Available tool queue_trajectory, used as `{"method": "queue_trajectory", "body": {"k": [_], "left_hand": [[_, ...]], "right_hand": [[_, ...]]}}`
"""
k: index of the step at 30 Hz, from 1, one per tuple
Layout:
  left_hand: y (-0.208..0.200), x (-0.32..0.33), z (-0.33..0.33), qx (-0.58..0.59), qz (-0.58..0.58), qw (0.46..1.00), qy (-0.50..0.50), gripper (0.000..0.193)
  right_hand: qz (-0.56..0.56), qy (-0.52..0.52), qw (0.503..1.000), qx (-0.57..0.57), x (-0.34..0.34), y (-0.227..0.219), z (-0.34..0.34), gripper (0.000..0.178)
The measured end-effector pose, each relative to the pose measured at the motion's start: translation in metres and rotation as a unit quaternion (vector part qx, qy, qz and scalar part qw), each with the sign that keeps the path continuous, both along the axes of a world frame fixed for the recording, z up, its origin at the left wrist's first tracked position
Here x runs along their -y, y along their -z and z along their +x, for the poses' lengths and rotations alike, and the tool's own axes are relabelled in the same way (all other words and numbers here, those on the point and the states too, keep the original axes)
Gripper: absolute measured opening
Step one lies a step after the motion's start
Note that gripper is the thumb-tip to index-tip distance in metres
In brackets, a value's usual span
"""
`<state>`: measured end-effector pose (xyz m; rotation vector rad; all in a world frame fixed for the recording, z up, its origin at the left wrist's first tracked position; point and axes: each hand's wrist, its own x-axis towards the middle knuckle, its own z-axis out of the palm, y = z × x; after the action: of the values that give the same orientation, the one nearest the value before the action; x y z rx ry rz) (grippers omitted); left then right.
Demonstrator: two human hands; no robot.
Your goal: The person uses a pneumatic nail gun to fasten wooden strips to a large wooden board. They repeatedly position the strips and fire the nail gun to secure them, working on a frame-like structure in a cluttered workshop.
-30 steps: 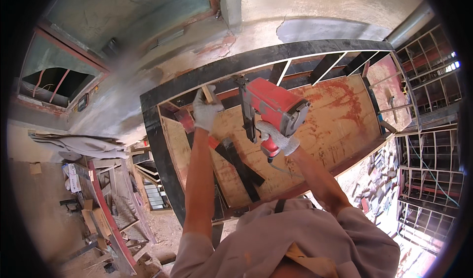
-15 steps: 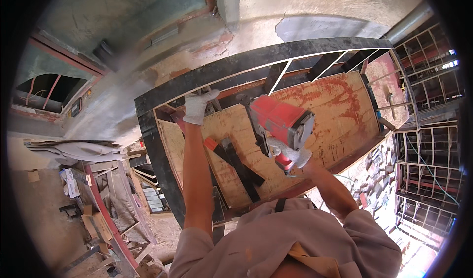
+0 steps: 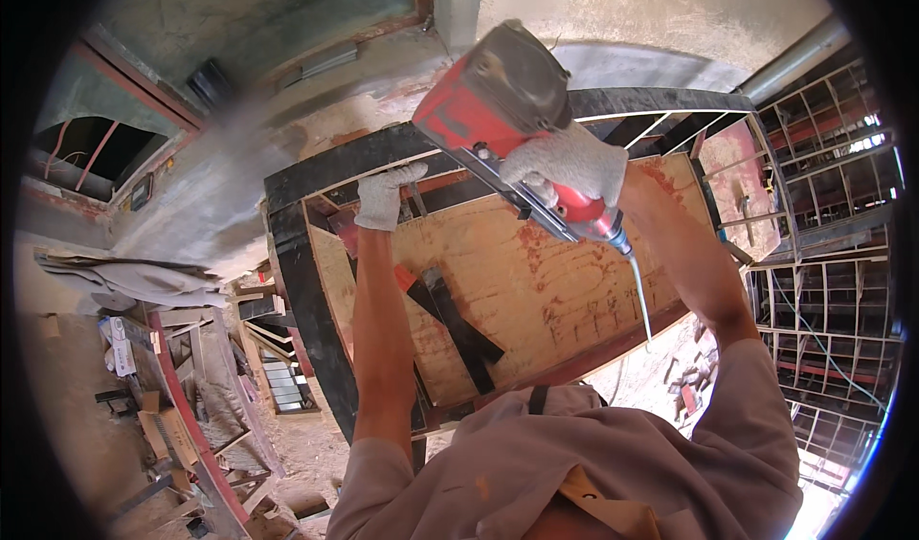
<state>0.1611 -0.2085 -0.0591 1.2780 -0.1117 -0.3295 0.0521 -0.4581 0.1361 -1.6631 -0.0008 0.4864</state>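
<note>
A red and black nail gun (image 3: 493,95) is gripped by my right hand (image 3: 574,162), which wears a white knit glove. The tool is raised and tilted, its dark head over the far rail, its long magazine slanting down to the right. Whether its nose touches wood is hidden. A thin air hose (image 3: 640,296) hangs from the handle end. My left hand (image 3: 381,198), gloved too, is closed around the inner edge of the black-faced wooden frame (image 3: 325,169) near its far left corner. Beside its fingers stands a short wooden crosspiece (image 3: 418,200).
Inside the frame lies a stained plywood panel (image 3: 565,272) with crossed black wood strips (image 3: 459,334) on it. Scrap wood and debris (image 3: 191,396) cover the floor at left. Barred metal framework (image 3: 828,281) stands at right, and a plastered wall (image 3: 632,9) rises beyond.
My right hand has lifted the nail gun up and away, toward the far rail, and turned it. My left hand has stayed in nearly the same place on the frame.
</note>
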Motion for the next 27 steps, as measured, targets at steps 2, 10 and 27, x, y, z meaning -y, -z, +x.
{"method": "queue_trajectory", "body": {"k": [2,10,27], "left_hand": [[0.003,-0.001,0.002,0.029,-0.023,0.999,0.001,0.024],[0.014,-0.001,0.002,0.002,-0.085,0.996,0.004,0.024],[0.040,-0.006,0.017,0.054,-0.056,0.997,0.012,0.031]], "right_hand": [[-0.006,0.010,0.999,-0.036,-0.004,-0.008,0.010,0.030],[-0.111,-0.058,0.992,-0.002,-0.026,-0.037,0.034,0.012],[-0.182,-0.050,0.982,-0.024,-0.037,-0.051,0.037,0.006]]}}
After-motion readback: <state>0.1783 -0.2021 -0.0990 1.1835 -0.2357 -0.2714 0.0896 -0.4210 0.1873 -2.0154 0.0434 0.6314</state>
